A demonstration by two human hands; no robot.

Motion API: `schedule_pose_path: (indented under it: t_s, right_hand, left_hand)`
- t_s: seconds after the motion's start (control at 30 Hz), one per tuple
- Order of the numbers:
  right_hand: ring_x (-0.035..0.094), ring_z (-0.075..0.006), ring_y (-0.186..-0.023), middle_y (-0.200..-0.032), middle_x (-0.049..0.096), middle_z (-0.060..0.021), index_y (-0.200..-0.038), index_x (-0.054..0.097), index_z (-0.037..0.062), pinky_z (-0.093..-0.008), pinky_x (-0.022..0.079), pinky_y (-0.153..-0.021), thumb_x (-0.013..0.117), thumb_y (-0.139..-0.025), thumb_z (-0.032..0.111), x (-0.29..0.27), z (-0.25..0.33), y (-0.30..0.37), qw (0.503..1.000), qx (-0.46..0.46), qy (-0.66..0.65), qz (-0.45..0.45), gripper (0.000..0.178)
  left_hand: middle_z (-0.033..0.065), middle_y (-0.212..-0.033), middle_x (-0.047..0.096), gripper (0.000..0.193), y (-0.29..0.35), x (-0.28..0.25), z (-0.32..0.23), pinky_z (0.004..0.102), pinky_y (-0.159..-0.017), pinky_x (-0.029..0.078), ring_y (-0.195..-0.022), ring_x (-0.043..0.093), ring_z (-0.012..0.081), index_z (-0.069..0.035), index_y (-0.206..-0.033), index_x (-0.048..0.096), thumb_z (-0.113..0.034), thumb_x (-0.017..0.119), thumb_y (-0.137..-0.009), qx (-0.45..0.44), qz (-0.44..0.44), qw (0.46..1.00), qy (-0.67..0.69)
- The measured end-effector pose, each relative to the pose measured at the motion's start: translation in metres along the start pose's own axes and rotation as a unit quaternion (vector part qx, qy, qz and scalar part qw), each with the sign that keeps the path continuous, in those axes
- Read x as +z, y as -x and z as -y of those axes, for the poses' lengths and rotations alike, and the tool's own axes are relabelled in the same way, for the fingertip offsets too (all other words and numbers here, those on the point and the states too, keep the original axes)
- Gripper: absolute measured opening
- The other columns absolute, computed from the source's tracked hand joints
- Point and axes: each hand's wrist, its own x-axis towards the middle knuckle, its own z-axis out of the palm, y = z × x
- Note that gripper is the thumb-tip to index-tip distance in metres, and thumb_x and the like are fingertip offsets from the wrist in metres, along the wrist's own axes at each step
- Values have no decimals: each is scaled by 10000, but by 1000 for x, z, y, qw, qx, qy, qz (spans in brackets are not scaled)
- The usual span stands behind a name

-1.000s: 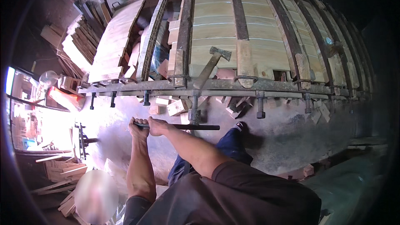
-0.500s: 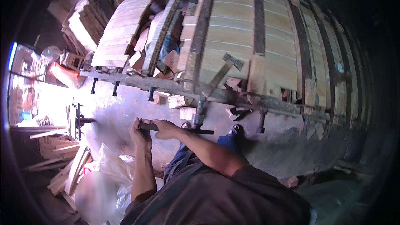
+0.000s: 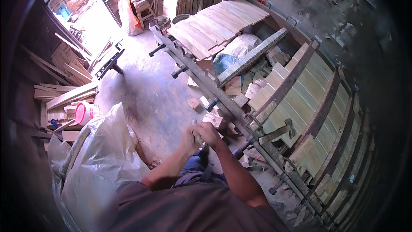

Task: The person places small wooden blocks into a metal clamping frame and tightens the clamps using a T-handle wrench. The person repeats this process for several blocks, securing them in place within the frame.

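Fingers of the right hand (image 3: 209, 132) and left hand (image 3: 189, 137) were clamped together on a short dark bar (image 3: 200, 141), mostly hidden in the grip. It lay just short of the bench (image 3: 223, 103) rail, its long axis pointing down toward the knees
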Motion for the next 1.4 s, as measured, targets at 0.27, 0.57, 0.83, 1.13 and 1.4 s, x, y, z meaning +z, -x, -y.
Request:
schedule_pose_path:
  t_s: [0.27, 0.57, 0.83, 1.13, 1.4]
  right_hand:
    - [655, -431, -993, -1006, 656, -309, -965, 693, -50, -491, 500, -859, 456, -924, 447, 8, -12, -12, 981, -156, 59, -100, 552]
    - [657, -369, -805, -872, 663, -245, -790, 687, 9, -472, 486, -722, 488, -933, 411, -42, -15, 134, 960, -246, -53, -118, 471]
    - [641, -181, -866, -949, 653, -89, -1016, 627, 5, -317, 518, -812, 618, -918, 275, -65, -61, 173, 863, -193, -459, -84, 288]
    - [610, -255, -578, -698, 626, -95, -769, 517, 87, -370, 522, -582, 553, -908, 300, 19, -201, 178, 624, 187, -687, -320, 257]
    - [627, -363, -1019, -1065, 660, -232, -1148, 582, -59, -526, 511, -904, 367, -986, 465, 99, -224, 142, 500, 123, -790, -334, 589]
  left_hand:
    - [148, -1131, 610, 326, -24, 4, 6, 442, -987, 463, -1062, 582, 291, -33, -1087, 572, -254, 353, -991, 107, -73, 964, -234]
    - [91, -1018, 645, 386, 49, 111, 91, 362, -869, 511, -961, 621, 223, -56, -1058, 610, -356, 370, -1023, 106, -114, 941, -301]
    - [121, -1176, 590, 504, 61, 117, 106, 376, -1023, 385, -1127, 547, 228, 22, -1256, 533, -387, 553, -962, 70, 35, 931, -357]
    - [50, -578, 463, 350, 13, 106, 79, 321, -564, 387, -532, 444, 160, -75, -631, 424, -126, 610, -924, -32, 64, 907, -414]
    - [67, -590, 475, 289, -4, 76, 37, 351, -587, 395, -550, 442, 177, -76, -640, 456, -174, 580, -882, -124, 5, 927, -354]
